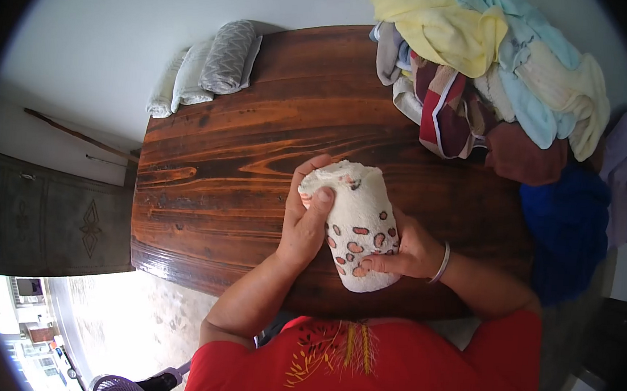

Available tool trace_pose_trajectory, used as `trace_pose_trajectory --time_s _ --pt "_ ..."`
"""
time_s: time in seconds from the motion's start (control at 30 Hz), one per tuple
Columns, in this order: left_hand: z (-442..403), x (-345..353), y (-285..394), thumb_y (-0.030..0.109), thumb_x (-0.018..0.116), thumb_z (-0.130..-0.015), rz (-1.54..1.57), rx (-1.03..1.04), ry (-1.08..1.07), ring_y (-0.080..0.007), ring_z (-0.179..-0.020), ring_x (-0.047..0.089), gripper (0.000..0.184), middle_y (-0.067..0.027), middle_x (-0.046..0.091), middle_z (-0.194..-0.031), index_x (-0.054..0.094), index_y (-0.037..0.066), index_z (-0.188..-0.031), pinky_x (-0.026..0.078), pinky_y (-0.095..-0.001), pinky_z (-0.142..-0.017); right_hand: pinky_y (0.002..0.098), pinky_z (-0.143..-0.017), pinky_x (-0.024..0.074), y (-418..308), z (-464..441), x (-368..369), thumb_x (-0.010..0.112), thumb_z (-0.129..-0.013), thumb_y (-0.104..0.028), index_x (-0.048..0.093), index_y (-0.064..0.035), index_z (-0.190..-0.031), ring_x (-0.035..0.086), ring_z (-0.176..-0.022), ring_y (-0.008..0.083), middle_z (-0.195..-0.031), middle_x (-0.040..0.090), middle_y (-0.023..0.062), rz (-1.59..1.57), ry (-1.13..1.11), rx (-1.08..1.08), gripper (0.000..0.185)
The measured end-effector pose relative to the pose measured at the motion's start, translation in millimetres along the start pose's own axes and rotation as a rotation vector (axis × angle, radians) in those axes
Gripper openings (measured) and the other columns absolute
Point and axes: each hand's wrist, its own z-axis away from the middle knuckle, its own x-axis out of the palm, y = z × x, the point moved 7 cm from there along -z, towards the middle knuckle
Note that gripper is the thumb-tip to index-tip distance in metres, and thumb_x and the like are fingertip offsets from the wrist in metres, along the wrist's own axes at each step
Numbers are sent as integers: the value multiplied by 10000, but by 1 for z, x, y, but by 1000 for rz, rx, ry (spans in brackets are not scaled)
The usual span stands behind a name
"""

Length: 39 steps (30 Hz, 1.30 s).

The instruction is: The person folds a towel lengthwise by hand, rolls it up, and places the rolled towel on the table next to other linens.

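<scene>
Between my two hands is a rolled white towel (359, 224) with pink and dark spots, held above the near part of the wooden table. My left hand (308, 217) grips its upper left end, thumb pressed on the front and fingers behind. Around the lower right side my right hand (404, 253) is wrapped, its thumb lying across the spots; a pale bangle circles that wrist. The fingers behind the roll are partly hidden.
Rolled towels, including a grey patterned towel (228, 57), stand at the table's (275, 120) far left corner. A heap of loose cloths (441, 30) covers the far right, with a blue cloth (566, 228) hanging over the right edge. A dark cabinet (50, 213) stands left.
</scene>
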Motion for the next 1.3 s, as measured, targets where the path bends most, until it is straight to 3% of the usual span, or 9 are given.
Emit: trace_pose_trajectory --time_s 0.23,0.47,0.57,0.67,0.77,0.87,0.97,1.17,1.3 --pt "11 14 -9 325 571 -1005 -323 -38 -160 -189 -1074 587 468 -143 630 -1165 437 12 -1326 466 -317 -944 349 -941 504 10 2 -6 822 -803 -291 425 -16 -1386 617 -1096 187 -1175 637 91 -228 -31 36 757" --pt "9 14 -2 308 625 -971 -703 106 -197 -314 -934 716 446 -194 703 -1015 472 30 -1285 550 -375 -776 328 -957 485 10 -4 -15 791 -824 -248 453 -20 -1368 595 -1110 169 -1212 610 83 -295 -18 56 681" --pt "10 24 3 299 651 -955 -804 108 -271 -316 -921 722 449 -191 707 -999 482 21 -1265 559 -374 -753 317 -961 480 4 -7 -20 760 -844 -185 458 -18 -1362 577 -1131 156 -1233 593 75 -352 74 32 622" --pt "10 19 -5 288 697 -923 -662 117 -205 -306 -929 719 531 -190 705 -1011 446 21 -1307 559 -374 -768 311 -977 471 6 -5 -24 727 -861 -128 450 -16 -1365 569 -1142 149 -1246 584 74 -309 108 77 585" --pt "14 18 -9 245 735 -897 -507 -87 -150 -243 -1175 561 700 -176 585 -1234 337 18 -1426 444 -364 -988 312 -999 458 6 -5 -30 707 -869 -100 445 -16 -1366 569 -1146 150 -1255 584 81 -310 171 27 568" --pt "12 15 -13 244 796 -842 -571 -18 -164 -267 -1221 554 926 -203 580 -1259 192 32 -1511 480 -372 -965 317 -1015 448 4 -6 -36 704 -870 -100 454 -16 -1359 566 -1158 155 -1266 583 87 -348 243 -19 557" --pt "14 20 -22 219 815 -824 -284 -55 -208 -253 -1292 469 1067 -185 530 -1309 59 30 -1554 436 -366 -1023 326 -1029 437 2 -7 -43 703 -872 -110 455 -12 -1357 556 -1178 160 -1275 581 89 -350 297 -44 553" --pt "16 25 -30 173 809 -826 -322 -232 -288 -204 -1183 560 1091 -173 550 -1316 17 42 -1565 479 -354 -978 339 -1045 422 2 -8 -46 709 -873 -163 441 0 -1369 545 -1194 170 -1297 568 98 -294 281 -74 588" --pt "18 22 -35 149 768 -856 -327 -352 -273 -171 -948 659 940 -137 654 -1147 139 53 -1548 549 -308 -789 343 -1035 430 1 -9 -46 719 -865 -179 438 -1 -1375 545 -1192 174 -1303 564 103 -281 258 -101 609"
